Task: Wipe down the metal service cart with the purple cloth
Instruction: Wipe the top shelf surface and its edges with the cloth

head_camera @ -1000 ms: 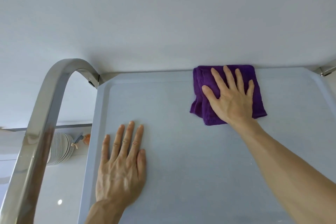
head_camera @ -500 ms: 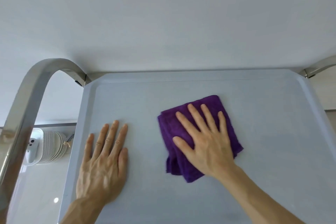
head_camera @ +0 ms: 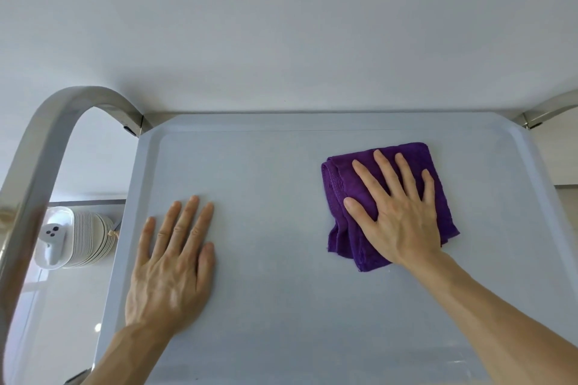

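Two hands lie flat on the matte, pale grey top of the service cart [head_camera: 281, 306], a smooth tray with rounded corners and a raised rim. Right hand [head_camera: 397, 216], fingers spread straight, presses the folded, plush purple cloth [head_camera: 341, 184]. Left hand [head_camera: 172, 262] rests palm-down, fingers straight together. Beyond it curves a brushed-steel handle [head_camera: 47, 134]; below, stacked white plates [head_camera: 90, 237]. No writing shows.

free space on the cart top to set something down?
Bare patches on the cart top: between the left hand and the purple cloth, and along the far rim behind both. The right side is taken: the right hand presses the cloth flat there.
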